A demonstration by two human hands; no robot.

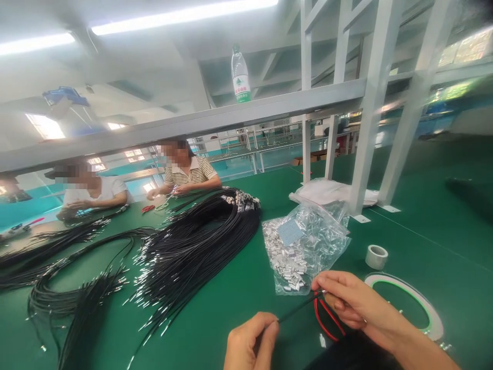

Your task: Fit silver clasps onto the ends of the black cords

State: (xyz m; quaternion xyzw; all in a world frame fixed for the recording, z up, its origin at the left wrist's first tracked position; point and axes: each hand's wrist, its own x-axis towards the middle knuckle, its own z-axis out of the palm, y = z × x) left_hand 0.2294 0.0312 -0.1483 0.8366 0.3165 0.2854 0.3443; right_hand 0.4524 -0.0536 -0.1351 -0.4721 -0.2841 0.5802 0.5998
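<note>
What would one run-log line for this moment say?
left hand: pinching black wire | right hand: gripping wire end | nearby: bag of metal sleeves

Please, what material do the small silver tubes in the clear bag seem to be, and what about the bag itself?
The small silver tubes look like bright bare metal: they glint sharply under the lamps. Which metal cannot be told. The clear crinkled bag holding them seems thin soft plastic film: it is see-through, wrinkled, with glossy highlights.
</note>
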